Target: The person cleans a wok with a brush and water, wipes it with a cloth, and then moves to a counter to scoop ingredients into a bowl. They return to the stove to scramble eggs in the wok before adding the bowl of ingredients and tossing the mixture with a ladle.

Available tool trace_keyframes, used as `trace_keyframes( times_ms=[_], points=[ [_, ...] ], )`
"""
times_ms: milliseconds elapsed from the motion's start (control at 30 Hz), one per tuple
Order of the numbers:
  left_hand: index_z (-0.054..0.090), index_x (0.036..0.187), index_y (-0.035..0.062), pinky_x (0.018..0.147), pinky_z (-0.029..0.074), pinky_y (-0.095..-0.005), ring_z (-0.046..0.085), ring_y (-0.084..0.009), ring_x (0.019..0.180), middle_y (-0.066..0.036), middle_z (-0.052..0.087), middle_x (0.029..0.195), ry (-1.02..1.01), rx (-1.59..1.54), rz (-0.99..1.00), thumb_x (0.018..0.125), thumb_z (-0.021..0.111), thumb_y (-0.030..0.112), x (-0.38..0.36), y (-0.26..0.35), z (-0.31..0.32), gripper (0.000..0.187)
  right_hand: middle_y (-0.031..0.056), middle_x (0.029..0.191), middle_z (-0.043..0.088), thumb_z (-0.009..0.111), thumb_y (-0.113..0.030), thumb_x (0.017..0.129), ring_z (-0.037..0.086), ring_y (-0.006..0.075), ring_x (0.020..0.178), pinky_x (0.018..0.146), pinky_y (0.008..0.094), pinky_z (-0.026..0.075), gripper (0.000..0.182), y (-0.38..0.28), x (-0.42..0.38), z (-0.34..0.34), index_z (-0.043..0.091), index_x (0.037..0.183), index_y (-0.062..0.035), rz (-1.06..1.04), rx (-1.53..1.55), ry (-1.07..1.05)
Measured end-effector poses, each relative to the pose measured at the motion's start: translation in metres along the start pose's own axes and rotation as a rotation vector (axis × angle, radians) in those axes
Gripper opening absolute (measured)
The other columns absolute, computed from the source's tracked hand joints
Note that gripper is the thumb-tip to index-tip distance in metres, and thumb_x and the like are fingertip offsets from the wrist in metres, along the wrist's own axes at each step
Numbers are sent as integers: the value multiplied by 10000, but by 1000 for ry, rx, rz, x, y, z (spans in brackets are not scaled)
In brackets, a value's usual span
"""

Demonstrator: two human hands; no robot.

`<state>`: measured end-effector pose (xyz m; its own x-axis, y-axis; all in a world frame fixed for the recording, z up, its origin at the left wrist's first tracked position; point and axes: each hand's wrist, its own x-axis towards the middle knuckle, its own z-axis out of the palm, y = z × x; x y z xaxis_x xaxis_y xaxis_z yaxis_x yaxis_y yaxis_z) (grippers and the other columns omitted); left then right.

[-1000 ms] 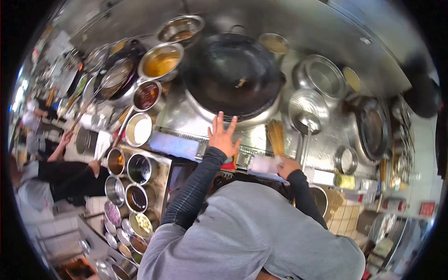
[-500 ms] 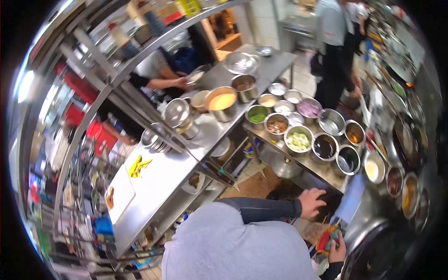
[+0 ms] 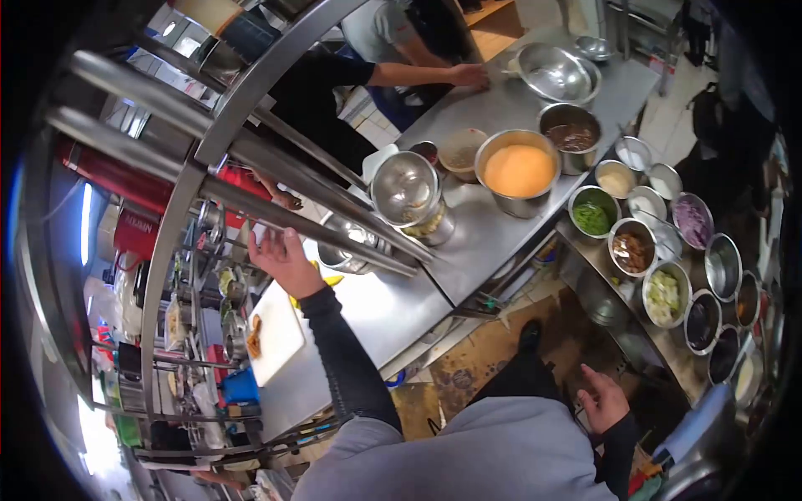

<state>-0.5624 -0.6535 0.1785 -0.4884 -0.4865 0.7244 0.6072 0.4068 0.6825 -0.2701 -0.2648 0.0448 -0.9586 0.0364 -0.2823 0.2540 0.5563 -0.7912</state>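
My left hand reaches up over the steel counter, fingers spread and nothing held. Its fingertips overlap the lower steel rail of the shelf frame in this view. Beside the wrist lie some yellow, elongated pieces, partly hidden by my arm. A white cutting board with a brown piece of food is just below the hand. To its right stand metal bowls. My right hand hovers low at my side, fingers apart and holding nothing. Near its sleeve, a red and green cloth shows at the bottom edge.
Along the counter stand a pot of orange liquid, a pot of brown sauce and a colander. Pots of green herbs and chopped pale vegetables line the right side. Another person's arm reaches across the far side.
My left hand has swung from in front of me out to the left, over the counter. My right hand has left the red and green cloth. The view has turned left.
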Motion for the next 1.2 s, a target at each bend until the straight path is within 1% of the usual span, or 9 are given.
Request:
trace_keyframes(
  times_ms=[67, 133, 533, 600, 667, 733, 1000, 1100, 1200],
  points=[
    [493, 1021, 2, 736, 423, -274, 525, -140, 830, -90, 560, 917, -319, -172, -319, 863, 555, 101, 36, -15, -2, 196, 175, 960, 580, 620, -99, 750, 581, 316, 823, 747, 377, 463, 479, -4, 34, 20, 500, 1213, -70, -120, 58, 11],
    [445, 767, 71, 490, 384, -247, 405, -89, 499, 2, 402, 580, -113, -164, -434, 876, 537, 99, 38, -30, 20, 146, 181, 938, 591, 622, -115, 762, 603, 283, 738, 710, 370, 475, 479, -12, 58, 33, 504, 1226, -80, 12, 94, -81],
    [495, 803, 108, 427, 343, -227, 345, -60, 411, 48, 333, 493, -228, -337, -450, 899, 470, 140, 38, -39, 13, 104, 149, 909, 633, 597, -157, 814, 621, 247, 754, 698, 331, 494, 399, 33, 154, 119, 531, 1197, -67, 80, 390, -254],
    [481, 733, 90, 436, 359, -235, 344, -63, 402, 48, 334, 482, -199, -317, -476, 900, 466, 165, 38, -44, 6, 184, 128, 920, 645, 571, -168, 841, 632, 217, 782, 709, 314, 498, 368, 68, 169, 159, 533, 1189, -54, 192, 620, -314],
    [464, 686, 82, 436, 370, -239, 353, -64, 404, 45, 343, 485, -208, -248, -481, 907, 459, 193, 38, -38, 9, 247, 136, 911, 639, 541, -167, 852, 627, 175, 801, 740, 304, 490, 342, 107, 177, 203, 541, 1166, -33, 623, 949, -241],
    [463, 688, 82, 431, 376, -237, 357, -62, 405, 45, 346, 485, -183, -207, -450, 912, 455, 204, 35, -39, 9, 255, 143, 935, 649, 547, -183, 839, 629, 260, 848, 784, 338, 483, 311, 148, 177, 244, 581, 1112, -39, 368, 339, -154],
    [527, 783, 17, 366, 291, -168, 300, -26, 388, 61, 316, 493, -50, -61, -452, 938, 412, 228, 34, -36, 9, 285, 176, 962, 641, 578, -261, 790, 606, 302, 947, 824, 363, 465, 274, 152, 214, 246, 655, 976, -74, 400, 195, -420],
    [565, 967, -6, 357, 299, -159, 274, -26, 369, 76, 288, 477, -143, -78, -372, 939, 407, 262, 34, -43, 0, 313, 167, 942, 648, 582, -298, 790, 608, 307, 932, 828, 375, 464, 300, 155, 218, 254, 659, 948, -54, 455, 193, -406],
    [544, 911, 43, 367, 315, -155, 287, -29, 359, 81, 294, 473, -101, -110, -433, 948, 385, 309, 32, -36, 8, 312, 163, 910, 652, 590, -324, 790, 618, 306, 884, 822, 370, 468, 320, 174, 212, 273, 662, 919, -40, 602, 324, -331]
  ],
)
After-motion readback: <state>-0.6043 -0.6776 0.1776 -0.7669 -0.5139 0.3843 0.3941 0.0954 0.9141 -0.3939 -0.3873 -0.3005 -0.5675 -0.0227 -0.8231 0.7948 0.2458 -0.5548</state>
